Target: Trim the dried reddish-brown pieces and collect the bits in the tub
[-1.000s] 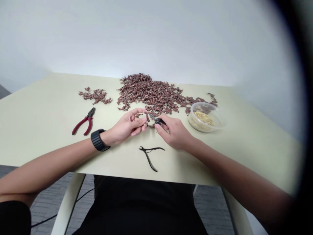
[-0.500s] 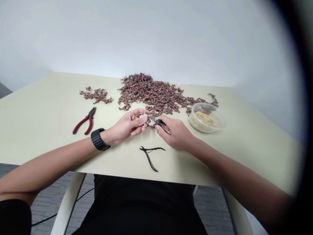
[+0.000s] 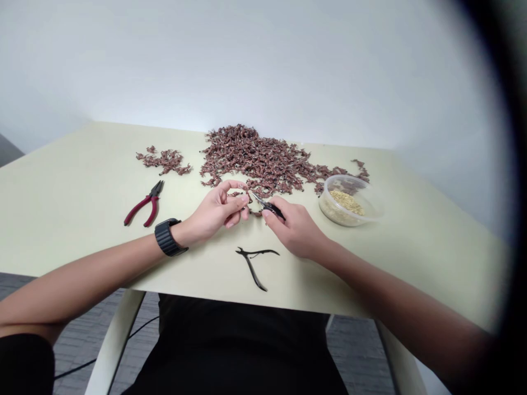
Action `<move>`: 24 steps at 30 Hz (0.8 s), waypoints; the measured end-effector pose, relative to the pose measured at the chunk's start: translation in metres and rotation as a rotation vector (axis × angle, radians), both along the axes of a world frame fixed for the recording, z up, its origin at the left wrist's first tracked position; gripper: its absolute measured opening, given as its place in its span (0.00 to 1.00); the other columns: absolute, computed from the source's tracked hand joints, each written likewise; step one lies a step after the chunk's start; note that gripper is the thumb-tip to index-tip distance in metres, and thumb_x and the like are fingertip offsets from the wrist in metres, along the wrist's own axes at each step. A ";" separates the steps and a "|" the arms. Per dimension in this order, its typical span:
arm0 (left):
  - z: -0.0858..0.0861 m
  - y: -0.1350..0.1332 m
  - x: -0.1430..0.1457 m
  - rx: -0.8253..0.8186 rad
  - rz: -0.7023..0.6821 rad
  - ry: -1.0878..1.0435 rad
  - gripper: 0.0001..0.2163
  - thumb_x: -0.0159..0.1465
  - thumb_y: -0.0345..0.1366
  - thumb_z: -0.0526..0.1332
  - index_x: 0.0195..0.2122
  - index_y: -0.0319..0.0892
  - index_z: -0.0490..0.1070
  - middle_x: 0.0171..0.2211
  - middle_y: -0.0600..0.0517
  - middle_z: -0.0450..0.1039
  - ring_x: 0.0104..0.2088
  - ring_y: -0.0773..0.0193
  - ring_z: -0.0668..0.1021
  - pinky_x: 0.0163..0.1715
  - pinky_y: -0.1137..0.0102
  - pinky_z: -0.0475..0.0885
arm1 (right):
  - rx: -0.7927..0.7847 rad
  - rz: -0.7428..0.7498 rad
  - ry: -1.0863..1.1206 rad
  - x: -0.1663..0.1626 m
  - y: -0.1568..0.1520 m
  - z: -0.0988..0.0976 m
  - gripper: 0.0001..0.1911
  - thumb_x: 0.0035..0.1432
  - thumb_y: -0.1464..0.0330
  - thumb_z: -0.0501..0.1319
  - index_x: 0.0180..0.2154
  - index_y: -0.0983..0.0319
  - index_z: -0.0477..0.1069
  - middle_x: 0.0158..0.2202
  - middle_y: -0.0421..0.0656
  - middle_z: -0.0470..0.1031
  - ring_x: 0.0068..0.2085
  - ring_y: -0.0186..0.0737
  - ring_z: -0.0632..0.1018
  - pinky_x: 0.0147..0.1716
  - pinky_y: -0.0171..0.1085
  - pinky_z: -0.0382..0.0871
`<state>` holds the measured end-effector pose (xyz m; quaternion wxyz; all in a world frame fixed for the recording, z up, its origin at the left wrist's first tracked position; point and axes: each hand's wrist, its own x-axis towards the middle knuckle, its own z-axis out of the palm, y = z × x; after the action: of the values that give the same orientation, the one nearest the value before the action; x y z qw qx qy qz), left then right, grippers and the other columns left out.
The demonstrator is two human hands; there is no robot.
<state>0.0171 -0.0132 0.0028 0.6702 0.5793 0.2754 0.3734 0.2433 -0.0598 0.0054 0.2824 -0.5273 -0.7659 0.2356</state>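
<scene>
Head view: dark-handled, silver-tipped pliers

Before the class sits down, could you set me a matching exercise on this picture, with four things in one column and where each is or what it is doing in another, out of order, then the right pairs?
Column 1
1. Left hand
2. Right hand
3. Bowl
4. Red-handled pliers

Column 2
A. Gripping a dark-handled tool
B. Lying on the table, to the left of the watch
C. Pinching a small brown piece
D. Holding gold-coloured bits

Right pairs
1-C
2-A
3-D
4-B
</scene>
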 end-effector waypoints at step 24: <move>0.005 -0.006 0.002 0.107 0.044 0.121 0.20 0.68 0.44 0.67 0.54 0.42 0.61 0.26 0.54 0.78 0.18 0.74 0.68 0.19 0.77 0.62 | -0.005 0.029 -0.024 0.002 0.000 0.002 0.16 0.72 0.56 0.53 0.34 0.58 0.62 0.24 0.36 0.64 0.26 0.36 0.65 0.29 0.39 0.52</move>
<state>0.0188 -0.0195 0.0081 0.6120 0.6297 0.3075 0.3665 0.2452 -0.0594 0.0077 0.2683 -0.5196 -0.7763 0.2354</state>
